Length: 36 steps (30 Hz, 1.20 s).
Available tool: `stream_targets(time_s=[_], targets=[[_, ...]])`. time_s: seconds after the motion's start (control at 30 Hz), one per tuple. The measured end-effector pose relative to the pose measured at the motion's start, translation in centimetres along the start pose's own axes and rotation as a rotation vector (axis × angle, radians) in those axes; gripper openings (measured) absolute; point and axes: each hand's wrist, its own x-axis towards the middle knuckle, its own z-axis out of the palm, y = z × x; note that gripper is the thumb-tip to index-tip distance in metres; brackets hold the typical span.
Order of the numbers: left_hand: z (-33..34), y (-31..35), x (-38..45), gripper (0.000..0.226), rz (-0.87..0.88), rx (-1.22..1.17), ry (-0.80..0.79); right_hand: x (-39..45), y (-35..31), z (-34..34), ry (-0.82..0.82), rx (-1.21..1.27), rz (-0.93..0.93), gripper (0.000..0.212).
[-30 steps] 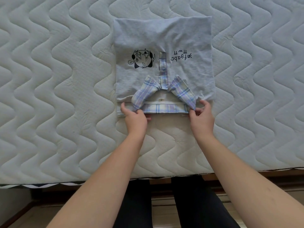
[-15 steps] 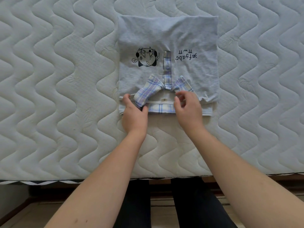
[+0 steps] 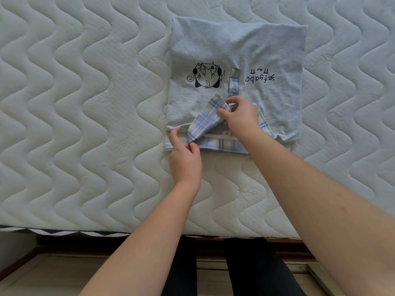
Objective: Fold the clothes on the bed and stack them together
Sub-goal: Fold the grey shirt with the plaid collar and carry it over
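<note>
Lying in the upper centre-right of the frame, a folded pale blue shirt with a plaid collar is seen on a quilted white mattress. Since a second ago, the right hand has been moved from the shirt's lower right corner inward to the collar's middle, where the left collar flap is now pinched between thumb and fingers. The left hand is kept at the lower left edge, its thumb and fingers pinching the flap's base. This suggests the fold is nearly finished, with only the collar being tidied. Both forearms are extended up from the frame's bottom.
</note>
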Motion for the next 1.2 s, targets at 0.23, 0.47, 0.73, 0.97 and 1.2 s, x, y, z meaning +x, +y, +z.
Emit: stream_targets(time_s=[0.23, 0.47, 0.73, 0.97, 1.2], targets=[[-1.0, -0.7, -0.3, 0.058, 0.142, 0.258, -0.165, -0.7, 0.0, -0.2, 0.019, -0.039, -0.044, 0.019], [-0.3, 1.4, 1.4, 0.032, 0.694, 0.327, -0.073, -2.1, 1.9, -3.8, 0.393, -0.046, -0.26, 0.012], [3.6, 2.1, 4.1, 0.062, 0.825, 0.692, -0.366, -3.6, 6.3, -2.7, 0.244, -0.484, -0.404, 0.039], [4.2, 0.4, 4.4, 0.066, 0.818, 0.829, -0.478, -4.0, 9.5, -1.3, 0.042, -0.859, -0.45, 0.065], [3.7, 3.9, 4.0, 0.035, 0.738, 0.363, -0.269, -3.6, 7.9, -2.9, 0.34, -0.721, -0.563, 0.032]])
